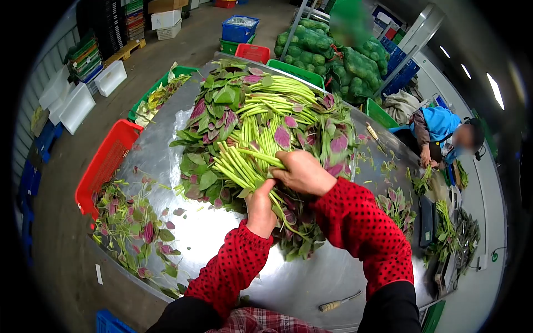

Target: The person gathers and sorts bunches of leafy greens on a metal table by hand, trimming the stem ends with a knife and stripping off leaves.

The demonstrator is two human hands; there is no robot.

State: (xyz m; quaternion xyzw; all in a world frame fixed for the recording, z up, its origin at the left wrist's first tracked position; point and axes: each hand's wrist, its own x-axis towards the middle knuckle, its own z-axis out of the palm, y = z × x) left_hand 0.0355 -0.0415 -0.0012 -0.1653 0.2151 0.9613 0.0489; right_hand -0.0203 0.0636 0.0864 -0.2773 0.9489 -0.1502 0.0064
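Observation:
A big heap of amaranth, with green and purple leaves and pale green stems, lies on the metal table. At its near side my right hand is closed around some amaranth stems. My left hand grips the stems just below and to the left, thumb up against them. The leafy ends hang down under my hands toward the table. Close to the front edge lies a wooden-handled knife, apart from both hands. Parts of my fingers are hidden by the stems and hand backs.
Loose leaves lie at the table's left beside a red basket. A green crate holds trimmings. Another wooden-handled tool lies at the right, near a smaller amaranth pile. A person handles greens there. Net sacks stand behind.

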